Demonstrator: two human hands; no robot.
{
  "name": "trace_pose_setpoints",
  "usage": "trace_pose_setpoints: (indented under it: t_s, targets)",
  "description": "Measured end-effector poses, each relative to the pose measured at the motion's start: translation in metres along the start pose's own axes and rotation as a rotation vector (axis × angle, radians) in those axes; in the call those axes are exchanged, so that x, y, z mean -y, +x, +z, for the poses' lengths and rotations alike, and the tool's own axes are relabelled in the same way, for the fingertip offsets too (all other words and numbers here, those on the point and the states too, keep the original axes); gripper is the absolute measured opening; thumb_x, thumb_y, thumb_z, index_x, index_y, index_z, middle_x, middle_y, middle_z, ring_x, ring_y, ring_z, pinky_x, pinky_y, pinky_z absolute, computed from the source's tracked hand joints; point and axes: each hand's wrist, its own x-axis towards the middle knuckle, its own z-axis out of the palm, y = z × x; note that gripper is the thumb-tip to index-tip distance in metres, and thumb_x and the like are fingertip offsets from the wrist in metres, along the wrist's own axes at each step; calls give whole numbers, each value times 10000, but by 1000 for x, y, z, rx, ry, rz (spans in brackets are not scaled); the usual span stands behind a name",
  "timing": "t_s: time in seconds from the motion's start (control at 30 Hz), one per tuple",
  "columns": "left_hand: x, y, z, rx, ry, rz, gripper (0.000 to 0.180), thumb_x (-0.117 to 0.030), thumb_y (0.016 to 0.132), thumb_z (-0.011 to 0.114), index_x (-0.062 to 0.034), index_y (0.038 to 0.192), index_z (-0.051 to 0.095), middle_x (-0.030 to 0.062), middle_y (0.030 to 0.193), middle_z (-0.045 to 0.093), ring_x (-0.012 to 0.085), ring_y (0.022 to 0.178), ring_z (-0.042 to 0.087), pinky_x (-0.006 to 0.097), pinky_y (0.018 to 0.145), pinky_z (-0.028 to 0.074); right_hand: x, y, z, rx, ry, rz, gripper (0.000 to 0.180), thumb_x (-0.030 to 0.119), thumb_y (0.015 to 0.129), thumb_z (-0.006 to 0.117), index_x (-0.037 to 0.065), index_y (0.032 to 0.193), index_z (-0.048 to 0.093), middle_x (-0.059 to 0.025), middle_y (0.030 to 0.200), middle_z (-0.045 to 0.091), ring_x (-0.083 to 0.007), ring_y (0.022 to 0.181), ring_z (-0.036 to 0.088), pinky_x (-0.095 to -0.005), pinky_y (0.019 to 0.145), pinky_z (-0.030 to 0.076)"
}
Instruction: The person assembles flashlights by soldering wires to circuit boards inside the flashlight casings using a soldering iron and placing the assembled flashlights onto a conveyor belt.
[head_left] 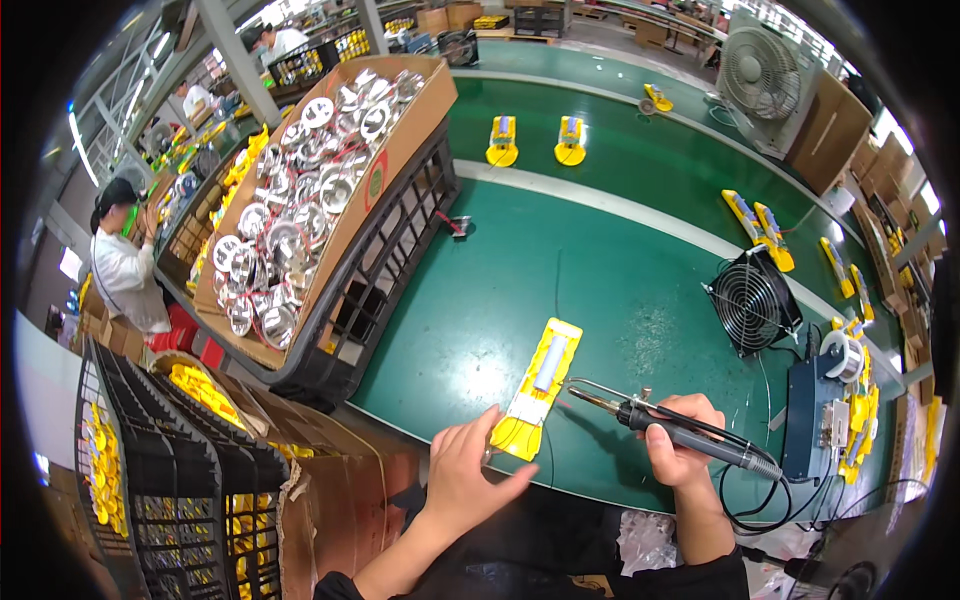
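On the green bench top lies a yellow plastic housing (518, 437), its long side running away from me. It carries a grey-blue cylindrical cell (549, 362), a white board section and thin wires. My left hand (466, 474) is beside the near end of the housing, fingers and thumb apart; whether a fingertip touches it I cannot tell. My right hand (682, 440) is wrapped round the dark handle of a soldering iron (690, 436) with a thin feed tube along it. Its tip points left, close to the right side of the housing, apparently just off it.
A cardboard box of shiny reflectors (318, 196) rests on a black crate (395, 250) at left. At right are a small black fan (752, 305), a blue soldering unit (808, 420) and a solder spool (842, 356). More yellow housings (570, 142) lie on the green belt beyond.
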Motion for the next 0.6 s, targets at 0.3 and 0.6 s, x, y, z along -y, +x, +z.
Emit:
trace_pose_setpoints:
  t_s: [0.3, 0.6]
  targets:
    - [3, 162, 76, -16, 31, 205, 506, -198, 665, 671, 56, 1068, 501, 186, 1021, 550, 332, 935, 523, 376, 816, 419, -3, 10, -52, -458, -200, 35, 267, 217, 765, 588, 2, 842, 450, -71, 656, 486, -82, 418, 469, -171, 365, 361]
    - [-8, 400, 182, -2, 71, 125, 491, -211, 654, 676, 57, 1032, 514, 198, 917, 559, 338, 876, 532, 390, 770, 430, -26, 18, -73, -469, -480, 22, 174, 101, 756, 556, -32, 825, 468, -80, 721, 489, -90, 456, 511, -197, 418, 398]
